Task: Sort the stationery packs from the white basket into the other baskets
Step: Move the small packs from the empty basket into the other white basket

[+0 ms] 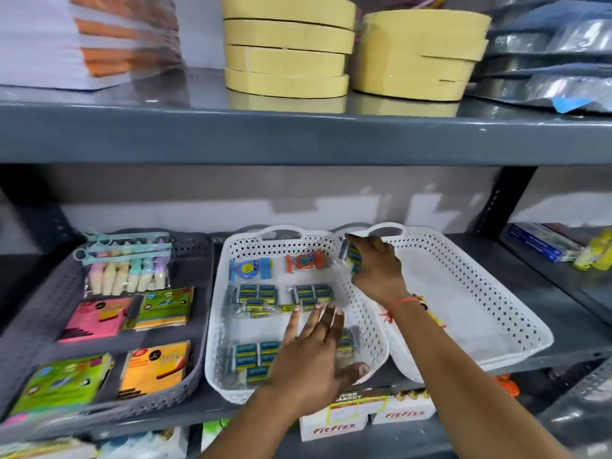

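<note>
On the lower shelf stand two white perforated baskets. The middle white basket (217, 309) holds several clear packs of blue erasers (256, 294) plus a blue sharpener pack (250, 269) and an orange one (308, 260). The right white basket (496, 293) leans on the middle one and looks bare inside. My right hand (374, 270) grips an eraser pack (351, 256) above the rim between the two baskets. My left hand (311, 352) lies flat, fingers spread, over the eraser packs in the middle basket. A grey basket (198, 260) at left holds sticky-note packs (96, 318) and a highlighter pack (127, 266).
The upper grey shelf (298, 134) hangs low above the baskets, carrying stacked tape rolls (286, 44) and paper. Boxes labelled fitfizz (334, 425) sit below the front edge. A blue box (539, 241) and yellow items (596, 250) stand at far right.
</note>
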